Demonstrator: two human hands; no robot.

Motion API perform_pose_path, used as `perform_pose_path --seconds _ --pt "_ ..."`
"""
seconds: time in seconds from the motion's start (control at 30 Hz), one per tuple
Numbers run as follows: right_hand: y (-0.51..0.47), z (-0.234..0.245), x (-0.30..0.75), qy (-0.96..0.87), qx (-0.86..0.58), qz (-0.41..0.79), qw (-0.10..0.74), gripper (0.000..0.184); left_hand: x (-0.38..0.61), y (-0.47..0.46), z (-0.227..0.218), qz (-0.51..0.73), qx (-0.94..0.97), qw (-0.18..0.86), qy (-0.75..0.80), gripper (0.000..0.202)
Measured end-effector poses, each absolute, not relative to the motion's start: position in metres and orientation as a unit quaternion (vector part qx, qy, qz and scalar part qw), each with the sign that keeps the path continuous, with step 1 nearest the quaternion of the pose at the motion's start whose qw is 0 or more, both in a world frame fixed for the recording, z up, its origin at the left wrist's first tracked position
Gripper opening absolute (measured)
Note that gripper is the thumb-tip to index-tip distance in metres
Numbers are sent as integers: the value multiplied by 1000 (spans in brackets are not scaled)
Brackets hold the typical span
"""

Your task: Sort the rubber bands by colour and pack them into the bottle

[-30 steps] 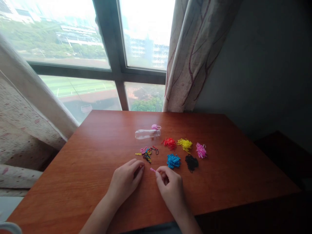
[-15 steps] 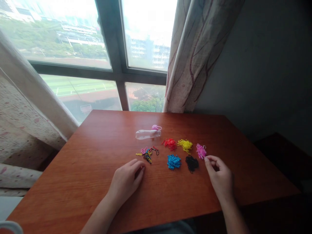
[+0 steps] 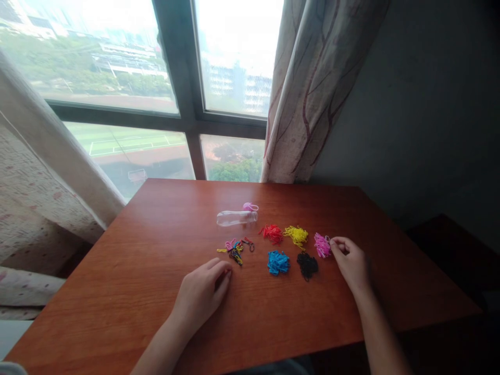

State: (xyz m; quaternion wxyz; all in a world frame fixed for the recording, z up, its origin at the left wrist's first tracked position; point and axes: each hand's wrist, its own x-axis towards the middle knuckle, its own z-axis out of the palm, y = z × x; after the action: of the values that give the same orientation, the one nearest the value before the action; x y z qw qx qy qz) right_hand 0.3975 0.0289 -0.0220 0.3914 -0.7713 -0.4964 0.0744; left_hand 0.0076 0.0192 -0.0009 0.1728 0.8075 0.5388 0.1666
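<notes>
My left hand (image 3: 203,291) rests on the table with thumb and forefinger pinched together; a tiny reddish bit shows at the tips, too small to name. Just beyond it lies a small mixed heap of coloured loops (image 3: 235,251), like rubber bands. At the right edge of a pile of pink rubber bands (image 3: 322,247), the fingertips of my right hand (image 3: 351,263) are closed on a pale pink loop. Nearby are piles of black bands (image 3: 307,266), blue bands (image 3: 278,263), yellow bands (image 3: 297,236) and red bands (image 3: 272,234).
A clear plastic bottle-like container (image 3: 236,218) lies on its side behind the heaps, with a pink looped cap (image 3: 250,207) by its right end. The brown wooden table (image 3: 128,291) reaches to the window, between curtains (image 3: 300,114).
My right hand has shifted slightly away from me, its fingertips now at the pale loop on the pink pile. My left hand stays in place.
</notes>
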Motion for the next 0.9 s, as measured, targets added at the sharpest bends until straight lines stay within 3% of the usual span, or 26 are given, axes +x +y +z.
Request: perform_pose_path --seconds 0.3,0.5,0.7,0.9 --pt "10 -4 347 -498 -742 88 440 38 9 18 4 158 808 172 540 21" --pt "-12 6 269 -580 -664 149 449 26 10 17 5 157 807 175 541 21" --pt "-22 1 210 -655 -584 232 419 18 10 16 5 160 804 174 546 22" --pt "-23 -13 194 -701 -580 224 350 14 9 16 1 166 805 169 544 21"
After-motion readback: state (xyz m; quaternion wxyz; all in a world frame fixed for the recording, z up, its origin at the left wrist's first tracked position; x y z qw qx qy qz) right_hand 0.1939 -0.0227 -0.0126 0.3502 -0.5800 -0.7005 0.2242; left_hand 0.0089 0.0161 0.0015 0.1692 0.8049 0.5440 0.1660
